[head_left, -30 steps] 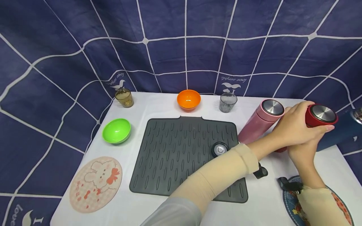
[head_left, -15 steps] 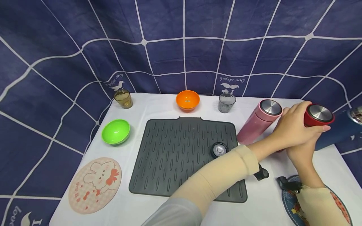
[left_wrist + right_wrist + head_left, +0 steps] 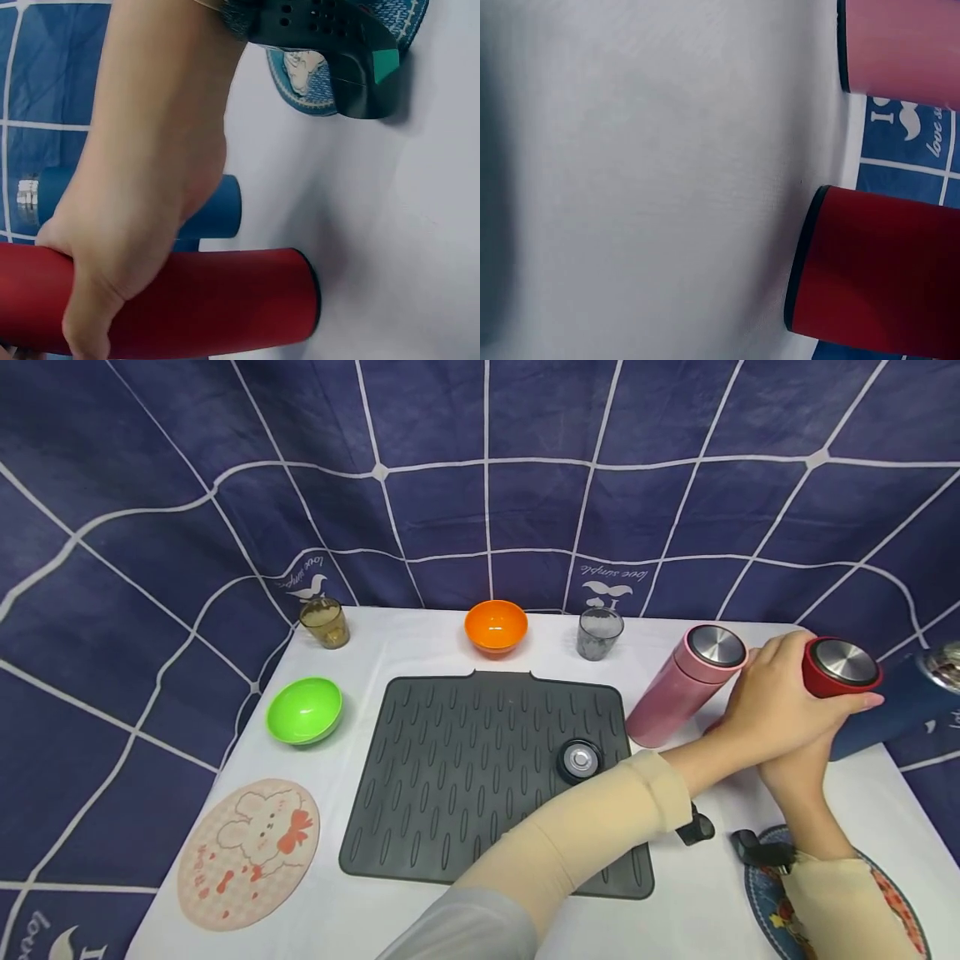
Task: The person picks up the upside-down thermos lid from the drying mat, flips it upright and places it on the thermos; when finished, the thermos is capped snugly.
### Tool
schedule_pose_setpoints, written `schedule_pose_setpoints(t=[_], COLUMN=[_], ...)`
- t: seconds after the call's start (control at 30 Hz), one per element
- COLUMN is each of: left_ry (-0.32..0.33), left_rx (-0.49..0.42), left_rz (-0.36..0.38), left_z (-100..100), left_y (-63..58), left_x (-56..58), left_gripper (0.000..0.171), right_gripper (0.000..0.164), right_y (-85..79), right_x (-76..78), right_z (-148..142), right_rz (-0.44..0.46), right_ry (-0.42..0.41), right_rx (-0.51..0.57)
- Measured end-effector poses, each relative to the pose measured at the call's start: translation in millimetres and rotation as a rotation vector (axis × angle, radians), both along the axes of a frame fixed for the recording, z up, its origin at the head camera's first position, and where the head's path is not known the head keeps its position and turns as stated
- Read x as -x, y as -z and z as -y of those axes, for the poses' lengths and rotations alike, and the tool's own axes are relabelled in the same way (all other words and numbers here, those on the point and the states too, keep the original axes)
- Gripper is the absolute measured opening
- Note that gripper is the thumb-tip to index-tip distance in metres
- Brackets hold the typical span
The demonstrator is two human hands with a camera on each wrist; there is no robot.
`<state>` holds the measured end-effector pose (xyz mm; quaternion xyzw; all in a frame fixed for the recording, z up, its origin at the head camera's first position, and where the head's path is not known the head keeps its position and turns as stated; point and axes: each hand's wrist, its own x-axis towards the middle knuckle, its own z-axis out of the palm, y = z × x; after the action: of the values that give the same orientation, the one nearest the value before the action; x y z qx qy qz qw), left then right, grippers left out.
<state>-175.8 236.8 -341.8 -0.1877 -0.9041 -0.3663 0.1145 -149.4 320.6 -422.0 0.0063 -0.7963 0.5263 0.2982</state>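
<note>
A red thermos [image 3: 843,667] with a steel-topped lid stands in both hands at the right side of the table. My left hand [image 3: 772,702] grips its upper end, the thumb lying along the lid's near edge. Below and partly behind it, my right hand [image 3: 798,772] holds the body; in the left wrist view this right hand [image 3: 131,225] wraps the red thermos [image 3: 225,300] with its thumb over the side. The right wrist view shows only the lower end of the red thermos [image 3: 877,274], with a pink thermos [image 3: 907,49] beyond; neither hand appears there.
The pink thermos [image 3: 678,693] stands left of the hands, a dark blue flask [image 3: 888,710] right. A dark ribbed mat [image 3: 465,777] bears a round black piece [image 3: 580,761]. Bowls, orange [image 3: 495,627] and green [image 3: 303,712], and two glasses sit farther off. A patterned round mat [image 3: 765,893] lies under the right sleeve.
Both hands keep hold of the red thermos. The left thumb tip has slid slightly right along the lid's edge. The whole head view has drifted a little.
</note>
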Motion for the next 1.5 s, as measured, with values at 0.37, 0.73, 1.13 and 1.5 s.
schedule_pose_setpoints(t=[0.37,0.73,1.13,1.5], left_ry=[0.045,-0.095,0.061,-0.088], left_rx=[0.074,0.049,0.100,0.015], left_rz=[0.089,-0.021,0.052,-0.032], left_z=[2,-3,-1,-4], left_y=[-6.4,-0.7,-9.7,-2.3], left_x=[5.2,-0.7,8.3,-2.0], left_gripper=[0.071,0.076,0.074,0.074], right_gripper=[0.086,0.084,0.077,0.086], right_y=[-11.1,8.8,-9.2,-10.6], right_x=[-5.2,1.6,-6.2,-8.0], right_z=[8,-2,7,9], right_rz=[-0.001,-0.011,-0.028,-0.035], right_ry=[-0.029,-0.013,-0.068,-0.050], right_rx=[0.011,-0.037,0.028,0.018])
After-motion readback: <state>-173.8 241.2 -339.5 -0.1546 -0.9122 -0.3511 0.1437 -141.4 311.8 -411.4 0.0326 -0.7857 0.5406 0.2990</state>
